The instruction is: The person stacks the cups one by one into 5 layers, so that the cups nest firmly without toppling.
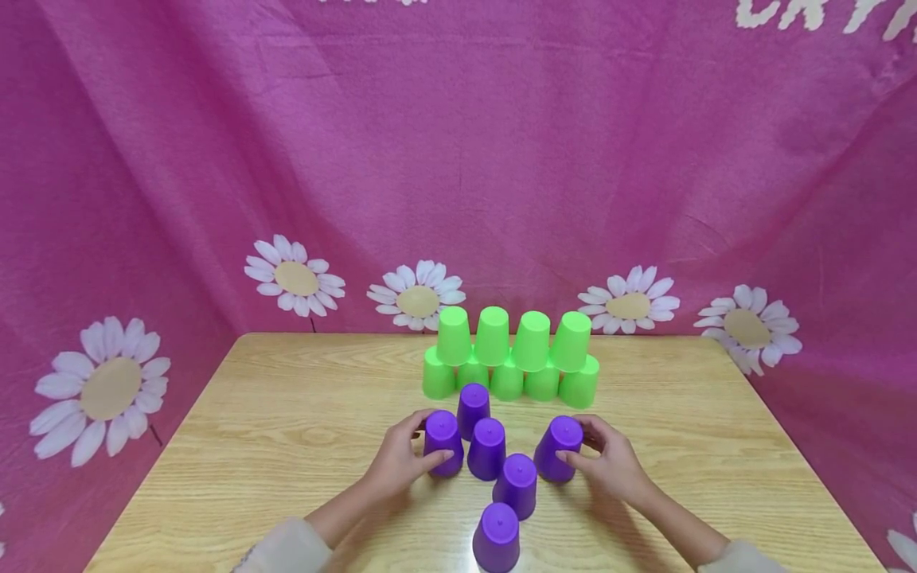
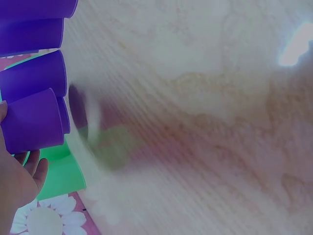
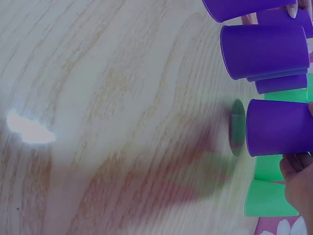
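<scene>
My left hand (image 1: 401,455) grips an upside-down purple cup (image 1: 442,446) between thumb and fingers, at the left of the purple group. To the right, my right hand (image 1: 614,460) holds another upturned purple cup (image 1: 559,450) the same way. In the right wrist view, a narrow gap shows between this held cup (image 3: 279,128) and its dark reflection on the table. Between the hands, more upturned purple cups stand in a slanting line, from the rear cup (image 1: 474,410) through two middle ones (image 1: 487,452) to the front cup (image 1: 497,539).
Behind the purple cups stand upturned green cups in two tiers: a lower row (image 1: 507,382) and an upper row (image 1: 532,342) resting on it. The wooden table (image 1: 286,422) ends at a magenta cloth (image 1: 501,159) printed with daisies.
</scene>
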{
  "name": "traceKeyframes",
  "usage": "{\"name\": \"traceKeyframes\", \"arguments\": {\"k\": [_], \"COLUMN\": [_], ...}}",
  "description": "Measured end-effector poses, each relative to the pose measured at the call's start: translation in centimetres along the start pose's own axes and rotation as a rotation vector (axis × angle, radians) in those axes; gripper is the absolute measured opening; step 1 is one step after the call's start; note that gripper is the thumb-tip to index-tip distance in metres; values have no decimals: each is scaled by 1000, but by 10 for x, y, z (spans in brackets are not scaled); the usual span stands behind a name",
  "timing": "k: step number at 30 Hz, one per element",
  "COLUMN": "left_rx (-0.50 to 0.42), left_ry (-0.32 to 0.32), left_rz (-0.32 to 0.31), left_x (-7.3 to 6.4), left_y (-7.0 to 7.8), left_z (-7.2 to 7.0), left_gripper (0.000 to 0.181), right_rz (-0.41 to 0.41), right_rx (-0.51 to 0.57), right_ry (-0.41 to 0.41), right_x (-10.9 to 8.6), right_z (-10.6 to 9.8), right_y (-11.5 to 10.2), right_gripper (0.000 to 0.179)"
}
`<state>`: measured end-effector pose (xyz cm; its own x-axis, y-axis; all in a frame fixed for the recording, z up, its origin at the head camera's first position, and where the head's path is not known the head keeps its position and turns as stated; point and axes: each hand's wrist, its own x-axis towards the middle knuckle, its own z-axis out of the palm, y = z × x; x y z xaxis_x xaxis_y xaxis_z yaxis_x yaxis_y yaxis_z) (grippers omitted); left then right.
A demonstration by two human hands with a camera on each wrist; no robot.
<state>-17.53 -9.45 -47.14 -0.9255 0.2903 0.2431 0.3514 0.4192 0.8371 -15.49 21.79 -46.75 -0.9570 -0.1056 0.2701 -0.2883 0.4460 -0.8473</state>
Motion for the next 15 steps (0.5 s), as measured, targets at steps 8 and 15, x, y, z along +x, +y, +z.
{"name": "traceKeyframes", "arguments": {"k": [8, 15], "left_rx": [20, 50], "left_ry": [30, 50], "left_rz": [12, 13], "left_x": [7, 12], "left_y": [5, 8], "left_z": [-3, -9], "left_gripper": [50, 50], "right_rz": [-24, -16], "right_rx": [1, -40], "right_ry": [-11, -25], "right_x": [5, 5], "right_z": [-5, -13], "right_y": [-2, -7], "right_gripper": [41, 41]}}
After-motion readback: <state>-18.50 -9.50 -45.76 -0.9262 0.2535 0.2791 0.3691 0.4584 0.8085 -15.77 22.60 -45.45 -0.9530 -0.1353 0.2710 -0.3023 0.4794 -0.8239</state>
